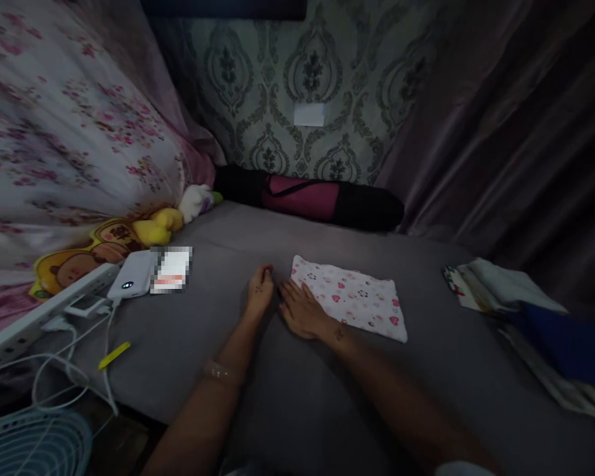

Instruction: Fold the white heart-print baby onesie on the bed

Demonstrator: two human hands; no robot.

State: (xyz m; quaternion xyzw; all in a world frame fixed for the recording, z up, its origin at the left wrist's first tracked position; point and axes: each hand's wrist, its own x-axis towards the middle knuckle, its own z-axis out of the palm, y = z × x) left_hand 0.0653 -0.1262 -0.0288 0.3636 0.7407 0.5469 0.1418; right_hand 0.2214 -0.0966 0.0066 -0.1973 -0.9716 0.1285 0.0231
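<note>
A folded white cloth [350, 294] with pink hearts and small prints lies flat on the grey bed sheet [307, 403]. My right hand [302, 311] rests palm down at the cloth's left edge, fingers stretched and spread, its outer side over the cloth's corner area. To the left of it, apart from the cloth, my left hand [260, 289] stands on its side on the sheet. Its fingers are curled in, and whatever they hold, if anything, is hidden. A clear band [217, 371] circles the left wrist.
On the left lie a power strip [10, 324], a white power bank [131, 274], cables, a yellow strip [114, 356] and plush toys [158, 225]. A black and maroon bag [302, 197] lies along the wall. Folded fabrics [513, 287] sit on the right.
</note>
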